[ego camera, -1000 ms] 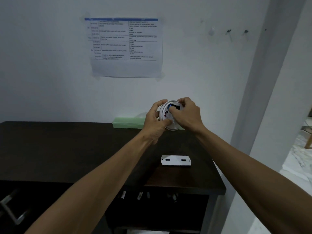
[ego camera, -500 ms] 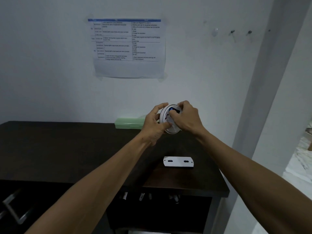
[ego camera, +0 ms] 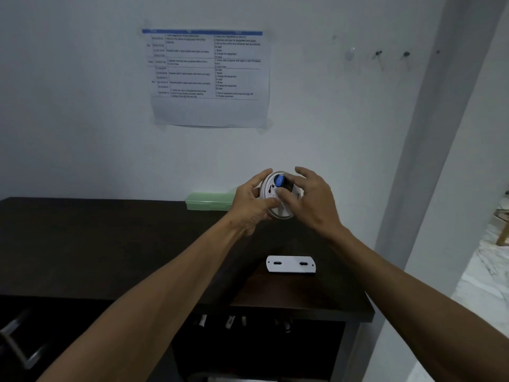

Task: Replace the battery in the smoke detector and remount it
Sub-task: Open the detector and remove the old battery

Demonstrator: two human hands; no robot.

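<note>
Head view, read from left to right. At the far edge of the dark desk (ego camera: pixel 110 230), at 9 o'clock from the hands, lies a pale green box (ego camera: pixel 209 201), under a printed sheet (ego camera: pixel 209 78) taped to the wall. The left hand (ego camera: pixel 252 199) grips the smoke detector (ego camera: pixel 267 190) by its rim at 9 o'clock, fingers curled round the edge and thumb across the back, holding it in the air above the desk with its back face turned toward the camera. At 12 o'clock on that face sits the battery (ego camera: pixel 281 181), blue at one end and dark along its body, now in plain sight. This is the change: one second and half a second ago the right hand (ego camera: pixel 314 199) was curled over this spot and hid the cell. It has since opened, and its fingers are spread and lifted at 3 o'clock. Only the thumb is still near the back face, and contact cannot be confirmed. The release suggests that work on the battery is finishing. Whether the cell is fully seated, or is the new one, cannot be told. At 6 o'clock from the detector, the white mounting plate (ego camera: pixel 290 264) lies flat on the desk, well apart from it. Remounting is therefore judged to be the step that remains. Two dark pegs (ego camera: pixel 406 54) project from the wall at upper right.
</note>
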